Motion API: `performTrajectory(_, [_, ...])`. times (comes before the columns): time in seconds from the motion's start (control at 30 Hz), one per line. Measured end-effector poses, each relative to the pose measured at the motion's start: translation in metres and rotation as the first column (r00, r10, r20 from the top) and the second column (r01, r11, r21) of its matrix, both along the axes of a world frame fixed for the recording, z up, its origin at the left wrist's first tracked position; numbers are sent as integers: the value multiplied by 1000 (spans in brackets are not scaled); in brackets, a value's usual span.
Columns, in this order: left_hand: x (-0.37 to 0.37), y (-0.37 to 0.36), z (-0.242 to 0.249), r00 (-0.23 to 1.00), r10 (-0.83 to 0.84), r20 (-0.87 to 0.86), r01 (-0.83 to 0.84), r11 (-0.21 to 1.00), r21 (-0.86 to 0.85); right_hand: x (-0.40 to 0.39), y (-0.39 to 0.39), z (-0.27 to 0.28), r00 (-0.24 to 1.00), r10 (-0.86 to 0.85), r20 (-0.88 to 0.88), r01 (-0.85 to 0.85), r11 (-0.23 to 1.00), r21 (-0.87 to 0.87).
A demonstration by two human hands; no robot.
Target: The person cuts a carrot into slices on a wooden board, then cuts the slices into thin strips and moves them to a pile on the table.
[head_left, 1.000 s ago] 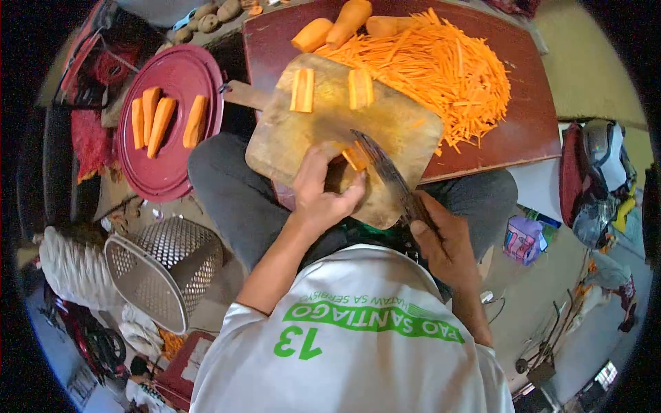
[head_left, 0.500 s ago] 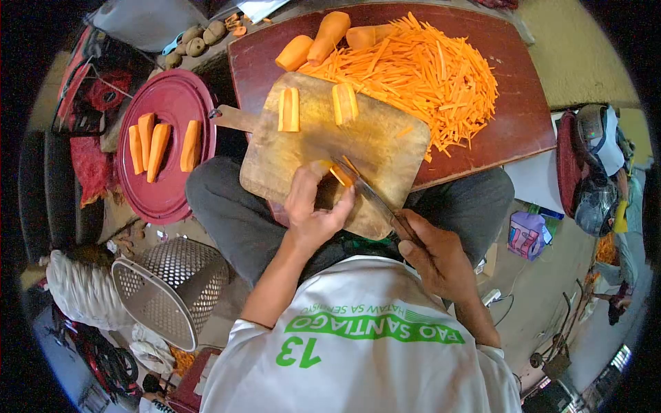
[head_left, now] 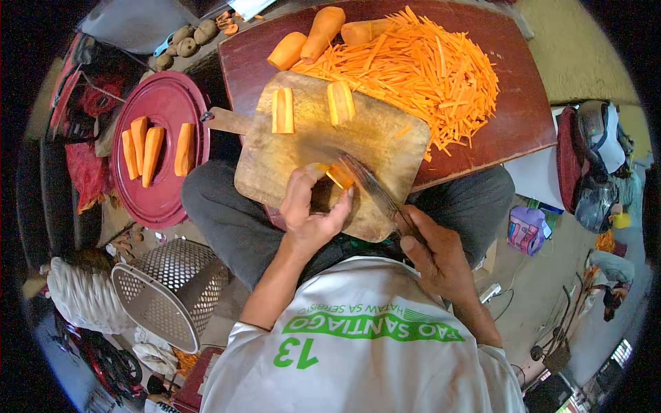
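Note:
On a wooden cutting board my left hand grips a short piece of carrot between thumb and fingers. The handle of a knife is in my right hand, its blade slanting up and left beside that piece. Farther up the board lie two stacks of sliced carrot, a left stack and a right stack. Beyond the board spreads a large heap of carrot sticks, with several whole peeled carrots at its left.
The board rests partly on a dark red table. To the left, a round red lid carries several cut carrot lengths. Below it stands a perforated basket. A purple package sits on the floor at right, and a person is farther right.
The knife blade has shifted slightly up and away from the carrot piece's cut edge. My left hand still holds the piece, and the view has moved a little.

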State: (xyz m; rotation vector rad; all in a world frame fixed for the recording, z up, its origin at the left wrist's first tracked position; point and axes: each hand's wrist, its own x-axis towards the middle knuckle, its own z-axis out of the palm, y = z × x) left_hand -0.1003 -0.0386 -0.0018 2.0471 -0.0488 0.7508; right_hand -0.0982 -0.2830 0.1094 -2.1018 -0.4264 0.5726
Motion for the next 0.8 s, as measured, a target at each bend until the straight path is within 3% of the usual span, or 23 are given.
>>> performTrajectory(0.17, [-1,1,0,1000,-4,-11,4,1000,1,5,-2,6,996,-65,-60,69,996,62])
performTrajectory(0.27, [0,1,3,1000,0,-9,1,1000,31,1,-10,3,999,-10,36,9,999,48])
performTrajectory(0.37, [0,0,2,1000,-8,-23,8,1000,20,4,-6,13,995,18,-100,-15,999,39])
performTrajectory(0.47, [1,0,3,1000,-12,-18,12,1000,0,1,-3,3,997,24,73,-32,993,111])
performTrajectory(0.7, [0,-1,5,1000,-2,2,2,1000,-2,-2,-2,16,998,-10,-69,13,999,41])
performTrajectory(0.8, [1,0,6,1000,-9,19,9,1000,14,-3,-1,16,998,-28,-51,29,999,17])
